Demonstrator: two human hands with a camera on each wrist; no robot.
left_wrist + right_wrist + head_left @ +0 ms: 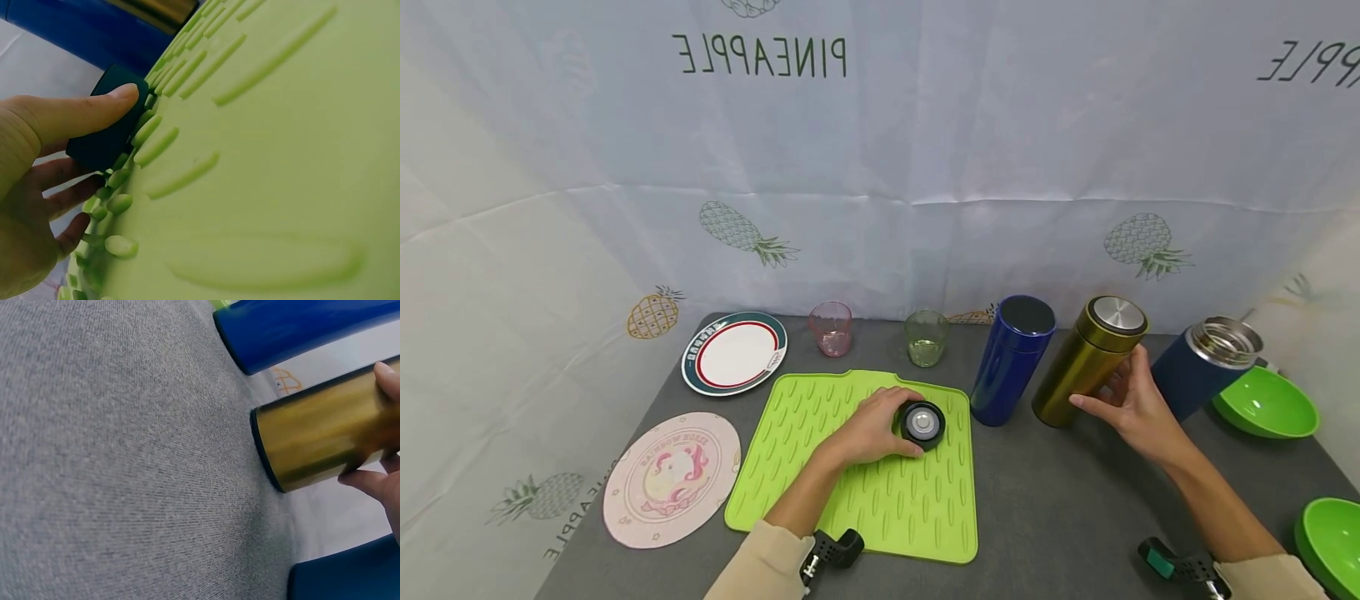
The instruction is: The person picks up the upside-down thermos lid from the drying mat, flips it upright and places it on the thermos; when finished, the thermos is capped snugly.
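Observation:
My left hand holds a round dark bottle lid on the lime-green ridged mat. The lid's inner side, with a silver centre, faces up. In the left wrist view, the thumb presses the side of the lid, close against the mat's ridges. My right hand grips an upright gold thermos bottle with a silver-topped cap, thumb on its near side. The right wrist view shows the gold bottle's base at the grey tabletop. To its right stands a navy flask, its steel mouth uncovered.
A blue bottle stands between the mat and the gold bottle. Behind the mat are a pink glass and a green glass. A rimmed plate and a pink round mat lie left; green bowls sit right.

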